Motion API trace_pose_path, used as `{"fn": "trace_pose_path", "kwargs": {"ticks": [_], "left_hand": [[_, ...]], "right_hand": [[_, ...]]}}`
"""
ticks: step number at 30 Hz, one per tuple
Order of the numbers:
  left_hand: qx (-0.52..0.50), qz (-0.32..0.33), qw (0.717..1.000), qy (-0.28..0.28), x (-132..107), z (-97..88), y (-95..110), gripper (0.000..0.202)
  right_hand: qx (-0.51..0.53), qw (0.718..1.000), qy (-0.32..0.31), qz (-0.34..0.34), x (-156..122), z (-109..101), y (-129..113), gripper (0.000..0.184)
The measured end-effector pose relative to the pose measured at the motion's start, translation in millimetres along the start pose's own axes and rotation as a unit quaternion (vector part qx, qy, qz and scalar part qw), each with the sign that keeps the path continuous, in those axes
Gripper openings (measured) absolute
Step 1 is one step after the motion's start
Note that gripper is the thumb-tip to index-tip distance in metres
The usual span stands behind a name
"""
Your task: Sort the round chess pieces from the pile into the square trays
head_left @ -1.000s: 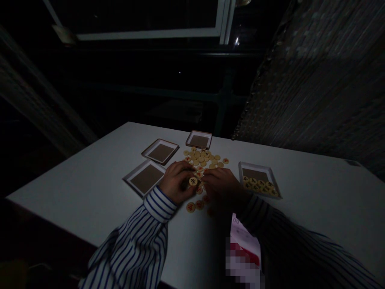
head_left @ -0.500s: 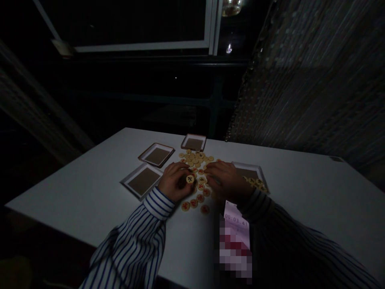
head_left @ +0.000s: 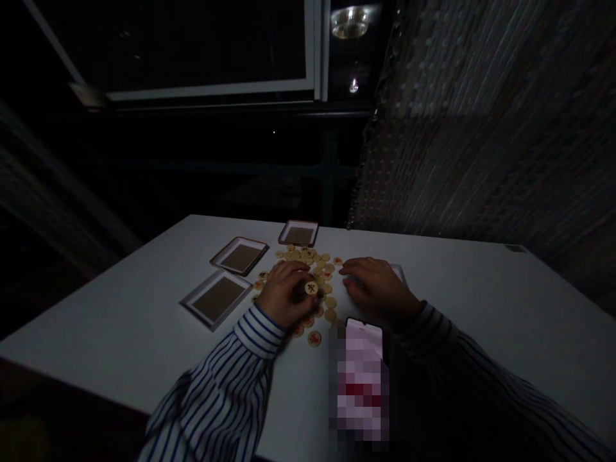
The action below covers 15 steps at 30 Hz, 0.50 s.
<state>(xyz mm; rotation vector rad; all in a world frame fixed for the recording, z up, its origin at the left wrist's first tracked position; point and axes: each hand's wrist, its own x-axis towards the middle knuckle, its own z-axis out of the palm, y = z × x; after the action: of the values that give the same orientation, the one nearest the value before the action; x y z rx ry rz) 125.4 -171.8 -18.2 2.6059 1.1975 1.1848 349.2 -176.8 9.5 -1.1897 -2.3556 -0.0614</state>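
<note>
My left hand (head_left: 285,296) is closed, pinching a round xiangqi piece (head_left: 311,288) with a black character between thumb and fingers. My right hand (head_left: 380,287) hovers to its right, thumb and fingers apart with nothing visible in them. Loose xiangqi pieces (head_left: 331,302) lie on the table between and behind the hands; some show red or black characters, others are plain side up. One red-marked piece (head_left: 314,339) rests nearest me. Behind my right hand, a shallow tray (head_left: 400,274) is mostly hidden.
Shallow trays surround the pieces: a pale one (head_left: 190,303) at the left, a brown-edged one (head_left: 219,262) behind it, another (head_left: 298,244) at the back. A phone (head_left: 364,333) lies before my right hand on the white table (head_left: 125,301). A bead curtain (head_left: 462,160) hangs at the right.
My right hand has shifted away from the middle pieces, over the right tray, hiding it. My left hand still grips its piece and now covers other pieces. The view has shifted slightly.
</note>
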Motion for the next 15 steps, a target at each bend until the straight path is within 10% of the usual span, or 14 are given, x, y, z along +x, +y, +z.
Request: {"fn": "trace_pose_path", "kwargs": {"ticks": [15], "left_hand": [[-0.028, 0.022, 0.999, 0.018, 32.5, 26.8, 26.7, 0.023]], "right_hand": [[-0.022, 0.999, -0.012, 0.025, -15.2, -24.8, 30.0, 0.024]]}}
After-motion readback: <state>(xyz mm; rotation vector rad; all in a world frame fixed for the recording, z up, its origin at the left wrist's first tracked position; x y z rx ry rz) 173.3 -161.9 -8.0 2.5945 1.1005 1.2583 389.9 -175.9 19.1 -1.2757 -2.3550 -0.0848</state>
